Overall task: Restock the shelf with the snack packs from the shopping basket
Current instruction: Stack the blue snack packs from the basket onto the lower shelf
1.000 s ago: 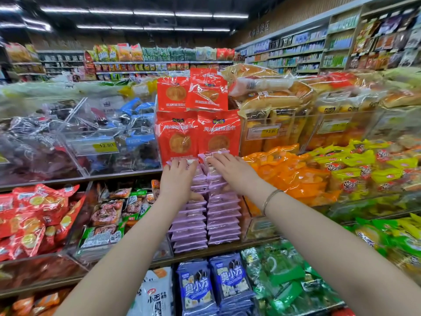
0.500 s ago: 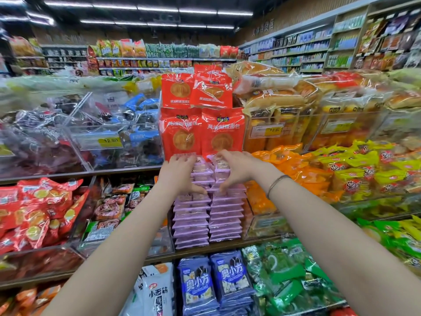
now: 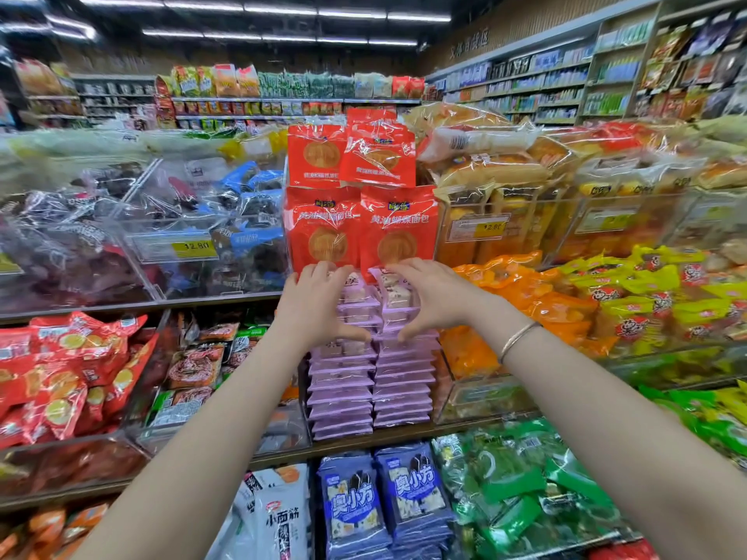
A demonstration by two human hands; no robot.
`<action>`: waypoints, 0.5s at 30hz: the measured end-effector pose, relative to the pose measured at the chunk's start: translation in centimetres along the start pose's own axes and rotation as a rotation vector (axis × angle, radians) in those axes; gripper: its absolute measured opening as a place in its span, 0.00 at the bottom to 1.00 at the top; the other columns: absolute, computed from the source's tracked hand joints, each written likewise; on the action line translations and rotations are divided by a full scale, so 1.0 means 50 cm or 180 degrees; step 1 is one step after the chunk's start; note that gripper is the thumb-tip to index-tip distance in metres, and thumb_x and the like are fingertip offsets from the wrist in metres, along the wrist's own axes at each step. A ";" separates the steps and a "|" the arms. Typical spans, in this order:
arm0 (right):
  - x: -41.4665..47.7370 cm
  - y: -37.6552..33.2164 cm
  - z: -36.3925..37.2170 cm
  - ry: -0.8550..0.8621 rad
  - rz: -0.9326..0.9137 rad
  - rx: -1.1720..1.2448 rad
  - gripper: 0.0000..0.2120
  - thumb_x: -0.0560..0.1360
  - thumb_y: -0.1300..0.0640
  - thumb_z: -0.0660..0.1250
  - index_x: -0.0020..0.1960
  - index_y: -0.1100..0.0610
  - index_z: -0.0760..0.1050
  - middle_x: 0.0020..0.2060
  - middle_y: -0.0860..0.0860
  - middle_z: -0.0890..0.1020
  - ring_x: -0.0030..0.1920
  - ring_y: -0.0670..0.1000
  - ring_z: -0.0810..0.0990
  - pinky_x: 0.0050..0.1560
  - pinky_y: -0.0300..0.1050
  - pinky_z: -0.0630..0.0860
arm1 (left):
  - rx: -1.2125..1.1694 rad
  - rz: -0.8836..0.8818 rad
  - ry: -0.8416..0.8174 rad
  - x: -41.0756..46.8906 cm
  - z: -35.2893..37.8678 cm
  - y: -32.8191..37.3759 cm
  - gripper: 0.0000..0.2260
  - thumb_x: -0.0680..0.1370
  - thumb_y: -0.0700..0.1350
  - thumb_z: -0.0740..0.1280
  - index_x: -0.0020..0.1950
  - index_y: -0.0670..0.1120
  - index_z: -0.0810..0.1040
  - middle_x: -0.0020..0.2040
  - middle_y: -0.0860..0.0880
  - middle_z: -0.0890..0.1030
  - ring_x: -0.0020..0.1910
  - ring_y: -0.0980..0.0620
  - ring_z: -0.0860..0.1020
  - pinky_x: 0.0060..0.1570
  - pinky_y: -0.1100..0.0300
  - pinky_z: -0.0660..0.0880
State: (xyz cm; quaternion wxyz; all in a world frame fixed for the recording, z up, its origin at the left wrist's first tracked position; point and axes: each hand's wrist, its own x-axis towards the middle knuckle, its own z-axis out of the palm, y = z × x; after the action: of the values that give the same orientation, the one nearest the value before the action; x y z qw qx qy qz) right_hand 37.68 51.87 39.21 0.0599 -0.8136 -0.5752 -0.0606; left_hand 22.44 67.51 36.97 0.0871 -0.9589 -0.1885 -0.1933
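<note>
Two tall piles of purple snack packs (image 3: 343,390) sit side by side on the shelf (image 3: 388,437), under red bags (image 3: 398,228). The left hand (image 3: 319,307) grips the top of the left pile, fingers curled over, thumb below. The right hand (image 3: 430,301) grips the right pile the same way.

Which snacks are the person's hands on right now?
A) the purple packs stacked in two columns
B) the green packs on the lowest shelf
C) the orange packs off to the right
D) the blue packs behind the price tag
A: the left hand and the right hand both clasp the top of the purple packs, just under the red bags.
</note>
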 end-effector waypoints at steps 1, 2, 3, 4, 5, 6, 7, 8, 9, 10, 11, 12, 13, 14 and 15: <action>-0.002 -0.002 -0.003 0.0071 -0.0049 -0.0015 0.55 0.57 0.32 0.74 0.76 0.49 0.53 0.73 0.51 0.61 0.72 0.55 0.60 0.73 0.55 0.58 | -0.0041 0.0000 0.0022 -0.002 -0.004 0.000 0.49 0.60 0.74 0.67 0.74 0.52 0.60 0.69 0.47 0.68 0.68 0.44 0.66 0.66 0.45 0.66; -0.005 -0.003 -0.005 0.0151 -0.0094 -0.0051 0.54 0.58 0.33 0.74 0.76 0.50 0.54 0.74 0.50 0.61 0.73 0.54 0.59 0.73 0.55 0.58 | -0.0104 -0.0010 0.0024 -0.004 -0.007 -0.003 0.49 0.60 0.74 0.68 0.74 0.52 0.60 0.70 0.47 0.68 0.69 0.44 0.66 0.66 0.45 0.65; -0.007 -0.004 -0.005 0.0226 -0.0128 -0.0100 0.53 0.59 0.33 0.74 0.75 0.50 0.54 0.74 0.50 0.61 0.73 0.54 0.59 0.73 0.54 0.59 | -0.0202 -0.0035 0.0005 -0.006 -0.007 -0.008 0.49 0.61 0.73 0.69 0.75 0.51 0.60 0.71 0.46 0.67 0.70 0.44 0.65 0.67 0.45 0.65; -0.011 -0.005 -0.002 0.0288 -0.0155 -0.0163 0.52 0.59 0.33 0.73 0.75 0.49 0.54 0.74 0.50 0.61 0.73 0.53 0.59 0.73 0.54 0.59 | -0.0334 -0.0079 -0.0038 -0.010 -0.006 -0.015 0.48 0.62 0.71 0.70 0.75 0.51 0.60 0.73 0.46 0.65 0.71 0.43 0.63 0.68 0.45 0.65; -0.016 -0.006 0.003 0.0335 -0.0179 -0.0239 0.51 0.60 0.34 0.73 0.75 0.49 0.55 0.73 0.49 0.61 0.73 0.53 0.60 0.72 0.53 0.60 | -0.0493 -0.0144 -0.0100 -0.015 -0.003 -0.024 0.47 0.63 0.69 0.71 0.76 0.51 0.59 0.74 0.46 0.63 0.72 0.43 0.62 0.69 0.45 0.65; -0.021 -0.006 0.011 0.0378 -0.0199 -0.0316 0.49 0.61 0.35 0.73 0.75 0.49 0.55 0.73 0.49 0.62 0.72 0.52 0.61 0.71 0.52 0.61 | -0.0677 -0.0228 -0.0170 -0.020 0.002 -0.034 0.46 0.64 0.67 0.72 0.76 0.52 0.59 0.75 0.45 0.62 0.73 0.43 0.61 0.69 0.45 0.65; -0.024 -0.006 0.020 0.0418 -0.0212 -0.0370 0.47 0.63 0.36 0.73 0.75 0.49 0.57 0.72 0.49 0.63 0.71 0.52 0.62 0.70 0.51 0.63 | -0.0873 -0.0311 -0.0240 -0.023 0.008 -0.043 0.44 0.66 0.65 0.73 0.76 0.52 0.59 0.76 0.46 0.61 0.73 0.43 0.62 0.69 0.45 0.65; -0.026 -0.005 0.028 0.0454 -0.0206 -0.0378 0.44 0.65 0.38 0.73 0.74 0.49 0.58 0.71 0.49 0.65 0.70 0.52 0.64 0.68 0.50 0.64 | -0.1054 -0.0380 -0.0298 -0.026 0.013 -0.051 0.42 0.67 0.62 0.73 0.76 0.52 0.60 0.76 0.46 0.61 0.73 0.44 0.63 0.68 0.47 0.66; -0.024 -0.004 0.035 0.0492 -0.0173 -0.0337 0.41 0.66 0.40 0.72 0.74 0.50 0.59 0.70 0.49 0.66 0.69 0.52 0.65 0.66 0.50 0.66 | -0.1208 -0.0430 -0.0318 -0.027 0.018 -0.055 0.41 0.68 0.60 0.74 0.75 0.51 0.61 0.76 0.47 0.62 0.72 0.45 0.65 0.67 0.48 0.67; -0.021 -0.003 0.039 0.0537 -0.0123 -0.0274 0.39 0.68 0.42 0.72 0.73 0.50 0.60 0.69 0.49 0.67 0.68 0.52 0.66 0.65 0.50 0.67 | -0.1342 -0.0471 -0.0298 -0.028 0.022 -0.058 0.39 0.68 0.58 0.74 0.75 0.50 0.63 0.75 0.48 0.63 0.70 0.46 0.66 0.65 0.50 0.68; -0.016 -0.003 0.041 0.0574 -0.0069 -0.0225 0.37 0.69 0.44 0.71 0.73 0.50 0.60 0.69 0.49 0.68 0.68 0.52 0.67 0.64 0.49 0.67 | -0.1463 -0.0506 -0.0255 -0.027 0.024 -0.059 0.38 0.69 0.57 0.75 0.74 0.50 0.64 0.73 0.48 0.65 0.68 0.47 0.68 0.64 0.52 0.68; -0.010 -0.003 0.042 0.0595 -0.0027 -0.0198 0.36 0.70 0.45 0.71 0.73 0.50 0.61 0.69 0.49 0.68 0.68 0.52 0.67 0.64 0.49 0.67 | -0.1564 -0.0531 -0.0216 -0.026 0.025 -0.059 0.37 0.68 0.56 0.75 0.73 0.49 0.65 0.72 0.48 0.66 0.67 0.47 0.69 0.62 0.54 0.69; -0.003 -0.004 0.043 0.0589 0.0009 -0.0163 0.35 0.70 0.45 0.71 0.73 0.50 0.61 0.69 0.50 0.68 0.68 0.53 0.67 0.64 0.49 0.67 | -0.1635 -0.0552 -0.0196 -0.025 0.026 -0.059 0.36 0.68 0.56 0.76 0.72 0.49 0.66 0.70 0.47 0.67 0.65 0.48 0.70 0.61 0.55 0.69; 0.004 -0.005 0.043 0.0581 0.0022 -0.0096 0.35 0.70 0.45 0.71 0.73 0.51 0.61 0.69 0.50 0.68 0.68 0.53 0.66 0.64 0.50 0.68 | -0.1677 -0.0567 -0.0175 -0.023 0.027 -0.060 0.35 0.67 0.56 0.76 0.71 0.49 0.67 0.69 0.47 0.68 0.64 0.48 0.71 0.59 0.57 0.69; 0.011 -0.006 0.042 0.0538 0.0033 0.0006 0.36 0.70 0.45 0.71 0.73 0.51 0.60 0.70 0.50 0.67 0.69 0.53 0.65 0.66 0.50 0.67 | -0.1701 -0.0578 -0.0163 -0.023 0.028 -0.060 0.34 0.67 0.56 0.76 0.70 0.50 0.68 0.67 0.47 0.68 0.62 0.48 0.71 0.57 0.58 0.68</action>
State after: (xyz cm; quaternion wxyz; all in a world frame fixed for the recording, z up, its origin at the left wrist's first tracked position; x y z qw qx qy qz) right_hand 37.65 52.81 37.21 0.1094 -0.8085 -0.5639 -0.1283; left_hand 20.74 70.23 35.54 -0.1913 -0.9316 -0.2180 -0.2189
